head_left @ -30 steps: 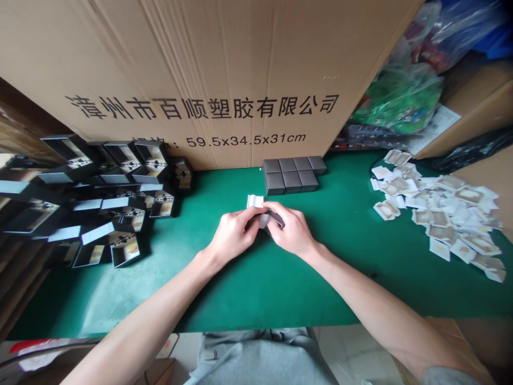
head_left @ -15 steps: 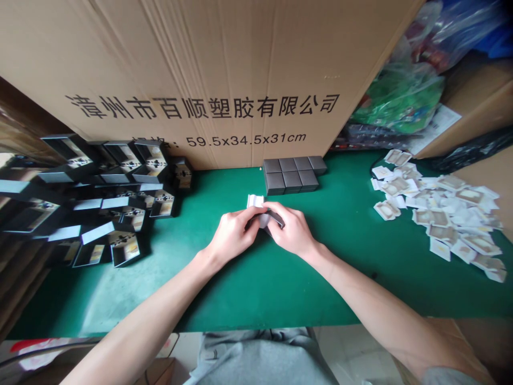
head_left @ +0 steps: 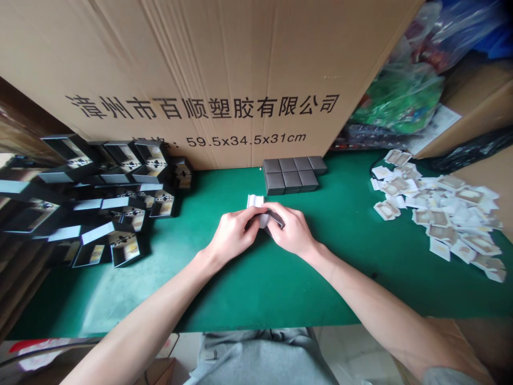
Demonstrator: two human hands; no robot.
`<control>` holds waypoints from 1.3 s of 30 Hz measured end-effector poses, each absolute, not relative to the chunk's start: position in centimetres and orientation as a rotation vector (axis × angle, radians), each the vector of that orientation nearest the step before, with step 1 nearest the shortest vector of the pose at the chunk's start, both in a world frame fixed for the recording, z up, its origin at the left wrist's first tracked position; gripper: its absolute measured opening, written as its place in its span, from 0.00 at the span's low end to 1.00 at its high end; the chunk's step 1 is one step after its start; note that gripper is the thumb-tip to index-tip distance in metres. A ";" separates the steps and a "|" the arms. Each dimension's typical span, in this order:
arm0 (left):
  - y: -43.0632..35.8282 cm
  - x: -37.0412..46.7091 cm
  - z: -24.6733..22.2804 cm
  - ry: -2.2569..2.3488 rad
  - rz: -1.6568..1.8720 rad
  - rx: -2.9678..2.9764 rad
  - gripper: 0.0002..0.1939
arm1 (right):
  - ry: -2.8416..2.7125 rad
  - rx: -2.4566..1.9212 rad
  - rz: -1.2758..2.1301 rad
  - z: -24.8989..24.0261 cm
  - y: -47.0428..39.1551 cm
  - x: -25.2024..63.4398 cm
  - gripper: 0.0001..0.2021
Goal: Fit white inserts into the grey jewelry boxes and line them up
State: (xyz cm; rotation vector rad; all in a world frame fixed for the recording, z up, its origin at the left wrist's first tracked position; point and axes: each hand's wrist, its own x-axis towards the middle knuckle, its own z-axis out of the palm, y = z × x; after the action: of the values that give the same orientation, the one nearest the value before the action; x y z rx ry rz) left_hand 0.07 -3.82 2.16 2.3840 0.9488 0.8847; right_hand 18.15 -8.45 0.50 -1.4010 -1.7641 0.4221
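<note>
Most of the small dark box [head_left: 276,218] is hidden under the fingers, so I can't see its whole shape or how far open it is. A white piece [head_left: 255,201] peeks out, but its lower part is partly covered too. Some black open boxes [head_left: 126,249] are cut off at the picture's left side.

The small dark box is between the left hand [head_left: 234,235] and the right hand [head_left: 292,230], over the middle of the green table [head_left: 256,289]. Both hands are curled nearly closed, with bent fingers holding it from either side. The white piece sticks out past the fingertips.

The white piece points away from the person, toward the big carton [head_left: 240,59]. One dark edge slants down to the right. I can't tell which way the box's long side runs. Closed dark boxes [head_left: 292,176] sit just beyond the hands.
</note>
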 end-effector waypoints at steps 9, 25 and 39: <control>-3.8 0.1 2.1 0.934 0.891 2.382 0.16 | -1.766 -1.406 0.439 0.6 -8.5 18.2 0.18; -3.6 -0.3 2.3 0.942 0.880 2.382 0.16 | -1.751 -1.389 0.480 1.4 -8.6 17.9 0.16; -3.3 -0.2 2.4 1.028 0.863 2.384 0.13 | -1.484 -1.468 -0.268 1.5 -7.0 24.1 0.11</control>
State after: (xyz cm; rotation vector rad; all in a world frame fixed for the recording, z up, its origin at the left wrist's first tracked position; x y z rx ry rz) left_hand -0.17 -3.25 2.40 2.3842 1.0284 0.8632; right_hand 24.05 -7.04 1.54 -1.4675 -1.4841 -0.2676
